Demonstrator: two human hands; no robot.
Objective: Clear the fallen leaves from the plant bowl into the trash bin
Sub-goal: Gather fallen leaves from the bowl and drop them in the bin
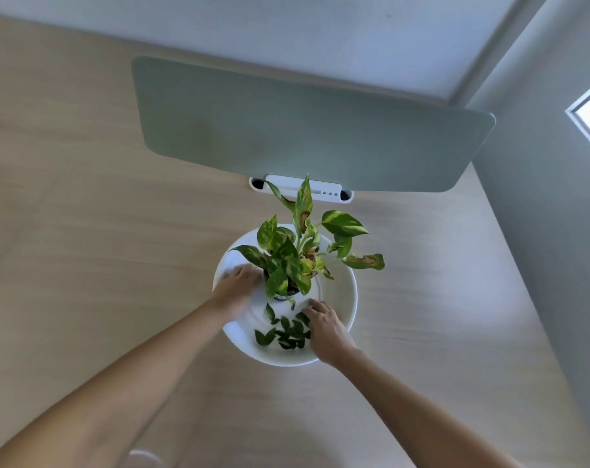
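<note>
A white plant bowl [341,298] sits on the wooden desk with a green and yellow potted plant [297,255] standing in its middle. Several dark green fallen leaves [283,332] lie loose in the near part of the bowl. My left hand [236,288] rests inside the bowl's left side, fingers spread, next to the small dark pot. My right hand [324,327] reaches into the bowl from the right, its fingertips touching the leaf pile; whether any leaf is gripped is hidden. No trash bin is in view.
A grey-green divider panel [303,130] stands at the desk's far edge above a white cable slot [324,194]. The desk [101,248] ends at a wall on the right. A pale curved rim [145,456] shows at the bottom edge.
</note>
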